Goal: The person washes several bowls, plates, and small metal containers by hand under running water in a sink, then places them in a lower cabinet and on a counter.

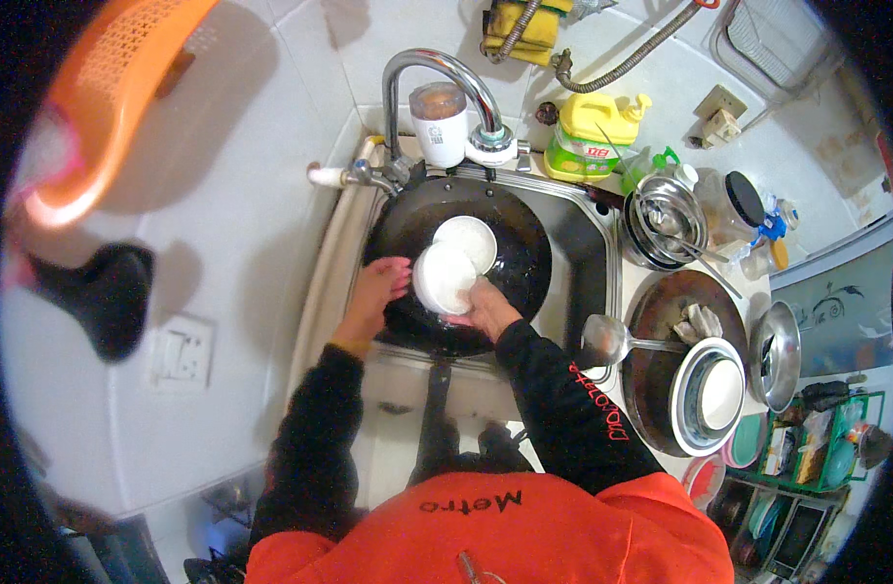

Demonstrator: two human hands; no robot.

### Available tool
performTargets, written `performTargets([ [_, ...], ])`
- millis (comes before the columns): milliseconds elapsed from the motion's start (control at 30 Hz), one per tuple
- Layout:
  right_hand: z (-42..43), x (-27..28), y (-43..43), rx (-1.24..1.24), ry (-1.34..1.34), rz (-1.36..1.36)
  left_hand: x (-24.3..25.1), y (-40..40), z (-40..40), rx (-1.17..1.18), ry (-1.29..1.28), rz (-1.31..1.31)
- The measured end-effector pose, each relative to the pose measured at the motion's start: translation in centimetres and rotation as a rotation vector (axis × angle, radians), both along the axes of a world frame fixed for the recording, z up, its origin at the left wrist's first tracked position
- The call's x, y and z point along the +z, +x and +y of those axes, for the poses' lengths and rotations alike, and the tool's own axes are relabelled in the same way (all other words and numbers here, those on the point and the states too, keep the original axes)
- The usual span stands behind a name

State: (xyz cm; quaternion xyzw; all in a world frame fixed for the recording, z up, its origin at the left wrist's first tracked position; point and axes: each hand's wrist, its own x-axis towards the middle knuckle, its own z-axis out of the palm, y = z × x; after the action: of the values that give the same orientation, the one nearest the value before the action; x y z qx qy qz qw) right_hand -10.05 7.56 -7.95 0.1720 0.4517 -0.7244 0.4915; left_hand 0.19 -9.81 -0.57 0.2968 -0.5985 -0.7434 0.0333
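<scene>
My right hand (pixel 487 303) grips the rim of a small white bowl (pixel 445 281) from the lower right. My left hand (pixel 382 288) hovers just left of that bowl, its fingers slightly apart and holding nothing visible. Partly behind the held bowl, another white bowl (pixel 479 237) shows its round rim. Both bowls are over a large black wok (pixel 516 212), which sits in the stainless steel sink (pixel 589 255) with its handle (pixel 435 394) pointing towards me. I cannot tell whether the two bowls touch.
A curved chrome faucet (pixel 446 58) stands behind the wok, beside a white cup (pixel 439 131). A yellow-topped detergent jug (pixel 596 139) and stacked metal bowls (pixel 665 219) line the counter. On the right, a ladle (pixel 607 342) and nested bowls (pixel 679 409) rest on a round board (pixel 651 306).
</scene>
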Motion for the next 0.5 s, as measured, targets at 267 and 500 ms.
performTargets([
  [267, 0.8, 2.4, 4.7, 0.015, -0.809, -0.462, 0.4, 0.5, -0.5, 0.02, 0.033, 0.037],
  [500, 1.8, 8.0, 4.6, -0.207, -0.629, -0.5, -0.4, 0.0, 1.1, -0.214, 0.139, 0.031],
])
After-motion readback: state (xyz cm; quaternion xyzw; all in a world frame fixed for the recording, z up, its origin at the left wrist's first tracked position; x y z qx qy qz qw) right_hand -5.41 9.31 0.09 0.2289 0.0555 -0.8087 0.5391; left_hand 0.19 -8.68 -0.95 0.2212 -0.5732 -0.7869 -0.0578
